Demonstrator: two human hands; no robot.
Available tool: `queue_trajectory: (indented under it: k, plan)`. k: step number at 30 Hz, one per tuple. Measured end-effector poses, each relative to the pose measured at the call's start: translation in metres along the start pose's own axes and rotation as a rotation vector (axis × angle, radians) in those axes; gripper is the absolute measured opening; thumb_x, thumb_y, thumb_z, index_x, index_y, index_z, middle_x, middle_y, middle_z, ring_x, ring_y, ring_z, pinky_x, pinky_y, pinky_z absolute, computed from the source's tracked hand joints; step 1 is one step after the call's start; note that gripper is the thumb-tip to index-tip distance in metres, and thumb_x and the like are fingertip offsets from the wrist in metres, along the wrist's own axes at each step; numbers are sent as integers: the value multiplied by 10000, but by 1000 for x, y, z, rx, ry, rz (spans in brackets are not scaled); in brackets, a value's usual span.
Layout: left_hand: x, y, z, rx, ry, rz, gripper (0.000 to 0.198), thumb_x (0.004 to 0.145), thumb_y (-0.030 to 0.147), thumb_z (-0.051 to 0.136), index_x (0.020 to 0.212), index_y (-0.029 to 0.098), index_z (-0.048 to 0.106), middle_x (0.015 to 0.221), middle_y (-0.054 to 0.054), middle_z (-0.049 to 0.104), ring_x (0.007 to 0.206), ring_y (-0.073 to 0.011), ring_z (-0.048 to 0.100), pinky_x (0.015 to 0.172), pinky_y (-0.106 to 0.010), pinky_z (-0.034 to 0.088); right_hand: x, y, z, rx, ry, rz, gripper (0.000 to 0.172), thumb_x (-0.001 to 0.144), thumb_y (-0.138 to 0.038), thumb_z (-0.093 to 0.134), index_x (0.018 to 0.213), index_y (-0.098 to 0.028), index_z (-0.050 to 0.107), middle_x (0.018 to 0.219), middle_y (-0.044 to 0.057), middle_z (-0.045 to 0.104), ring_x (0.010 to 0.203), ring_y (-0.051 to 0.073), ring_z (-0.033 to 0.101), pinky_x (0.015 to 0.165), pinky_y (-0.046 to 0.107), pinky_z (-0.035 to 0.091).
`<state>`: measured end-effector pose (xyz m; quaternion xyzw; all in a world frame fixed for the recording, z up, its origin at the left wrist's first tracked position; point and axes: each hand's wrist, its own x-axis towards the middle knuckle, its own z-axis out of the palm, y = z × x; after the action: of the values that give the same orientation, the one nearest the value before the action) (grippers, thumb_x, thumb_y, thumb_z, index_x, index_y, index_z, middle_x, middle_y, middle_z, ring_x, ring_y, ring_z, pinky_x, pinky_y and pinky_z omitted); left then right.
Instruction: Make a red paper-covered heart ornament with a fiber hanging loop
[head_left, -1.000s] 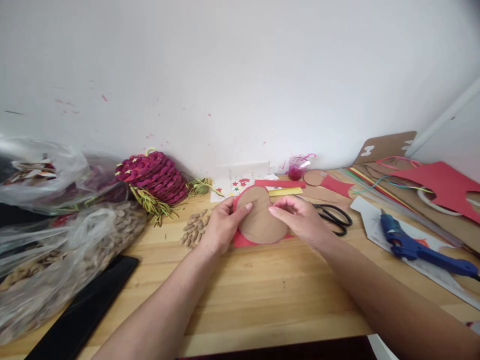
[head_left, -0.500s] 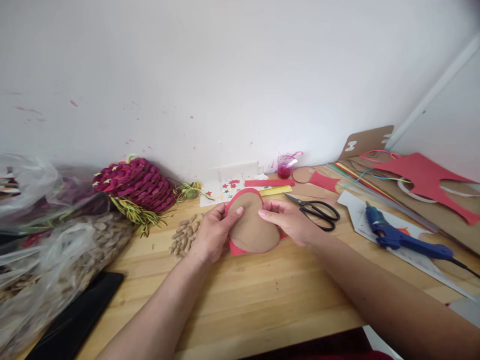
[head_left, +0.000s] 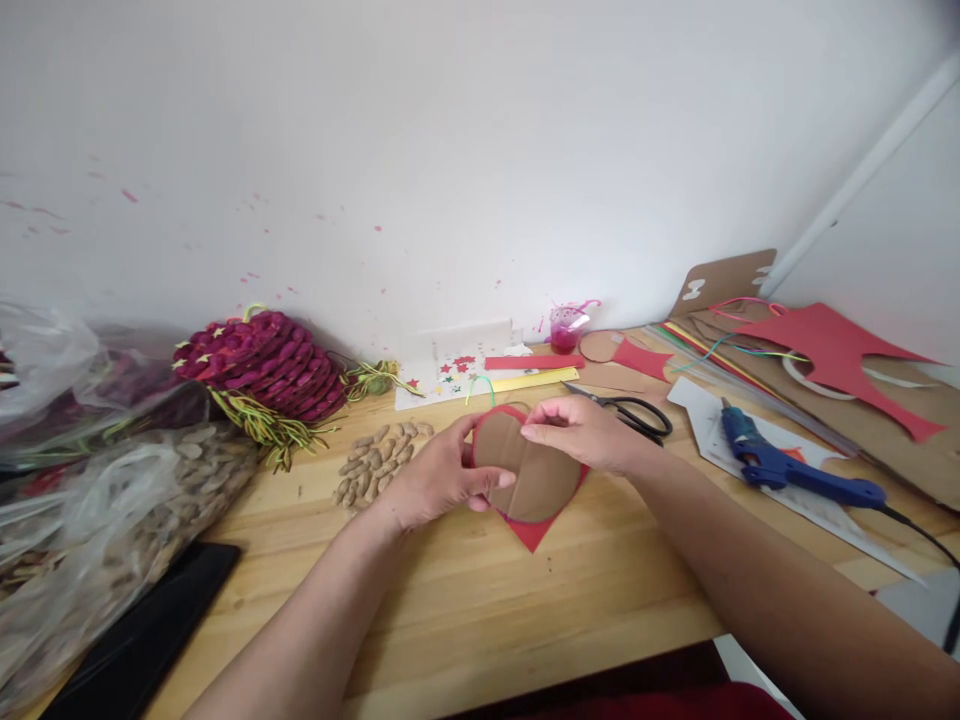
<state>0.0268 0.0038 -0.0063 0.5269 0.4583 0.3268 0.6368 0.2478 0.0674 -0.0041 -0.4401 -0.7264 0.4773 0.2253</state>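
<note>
A rounded brown cardboard cutout backed with red paper is held just above the wooden table. Red shows around its edge and makes a point at the bottom. My left hand grips its left side, thumb lying across the brown face and fingers behind. At the upper right edge, my right hand pinches the piece between thumb and fingers. A thin green string curves up just behind its top. Black-handled scissors lie partly behind my right hand. Peanuts are piled beside my left hand.
On the right lie a blue glue gun on white paper and red paper scraps. A yellow ruler and star stickers lie behind. A magenta ornament and a plastic bag of peanuts are at left.
The cutout has turned, so its red point now faces down toward me. My right hand has moved up to the top edge; my left thumb sits lower. A green string now shows behind it.
</note>
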Motion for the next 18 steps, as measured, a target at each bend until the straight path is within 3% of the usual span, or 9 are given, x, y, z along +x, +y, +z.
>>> queue_trajectory:
  k: [5, 11, 14, 18]
  plan:
    - [-3, 1, -5, 225, 16, 37, 982, 644, 336, 865, 1495, 251, 384, 1105, -112, 681, 846, -210, 662, 696, -326, 533, -3, -4, -5, -244, -74, -62, 244, 856, -398, 622, 849, -175, 722, 794, 17, 705, 735, 171, 609, 638, 279, 416]
    - [-3, -3, -5, 349, -41, 79, 663, 707, 319, 791, 1343, 301, 605, 1079, -42, 712, 908, -237, 643, 781, -341, 503, -6, -4, 7, -333, -68, -167, 169, 871, -317, 616, 901, -200, 734, 858, 18, 747, 772, 177, 641, 676, 294, 419]
    - [-9, 4, -5, 477, -83, 76, 669, 688, 339, 796, 1332, 334, 617, 1014, -2, 715, 875, -222, 630, 746, -295, 473, -7, -3, 13, -365, -58, -217, 143, 869, -284, 625, 883, -202, 741, 853, 23, 754, 761, 177, 642, 671, 294, 415]
    - [-18, 14, -6, 738, -139, 36, 762, 645, 394, 809, 1370, 355, 579, 781, 49, 659, 692, -176, 587, 616, -241, 387, -7, -4, 16, -439, -55, -268, 124, 862, -264, 647, 873, -185, 742, 857, 48, 757, 774, 188, 647, 683, 295, 422]
